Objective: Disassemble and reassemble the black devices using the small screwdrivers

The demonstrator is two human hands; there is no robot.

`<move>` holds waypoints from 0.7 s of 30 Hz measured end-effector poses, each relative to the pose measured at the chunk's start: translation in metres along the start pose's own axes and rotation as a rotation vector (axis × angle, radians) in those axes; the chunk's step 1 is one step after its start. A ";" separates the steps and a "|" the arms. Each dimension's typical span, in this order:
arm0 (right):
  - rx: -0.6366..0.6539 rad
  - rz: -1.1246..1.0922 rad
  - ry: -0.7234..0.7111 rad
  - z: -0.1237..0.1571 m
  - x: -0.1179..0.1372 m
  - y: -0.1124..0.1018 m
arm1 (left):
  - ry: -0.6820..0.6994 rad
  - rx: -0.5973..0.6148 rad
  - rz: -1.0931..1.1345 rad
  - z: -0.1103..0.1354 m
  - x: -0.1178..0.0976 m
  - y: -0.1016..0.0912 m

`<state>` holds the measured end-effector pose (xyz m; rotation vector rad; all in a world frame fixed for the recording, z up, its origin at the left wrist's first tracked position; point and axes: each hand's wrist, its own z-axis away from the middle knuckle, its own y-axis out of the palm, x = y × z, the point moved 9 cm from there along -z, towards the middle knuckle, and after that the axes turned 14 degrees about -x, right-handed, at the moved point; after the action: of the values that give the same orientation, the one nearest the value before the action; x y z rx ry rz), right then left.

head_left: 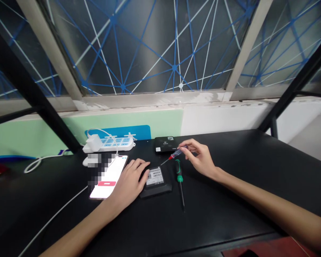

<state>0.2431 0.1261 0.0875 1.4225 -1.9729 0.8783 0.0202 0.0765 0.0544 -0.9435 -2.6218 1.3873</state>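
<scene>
A small black device with a white label lies on the black table. My left hand rests flat on its left edge with the fingers stretched out. My right hand pinches a small red-handled screwdriver, whose thin tip points down to the device's upper corner. A green-handled screwdriver lies on the table just right of the device, below my right hand.
A lit phone lies left of my left hand, with a white cable trailing to the front left. A white power strip with a charger and a black box sit at the back by the wall.
</scene>
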 end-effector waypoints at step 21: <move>0.240 -0.243 0.102 0.015 -0.015 0.074 | -0.038 0.009 0.040 -0.019 -0.002 0.015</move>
<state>0.1756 0.1407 0.0527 1.6732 -1.6200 1.0779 0.0347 0.0957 0.0544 -0.9841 -2.6357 1.4386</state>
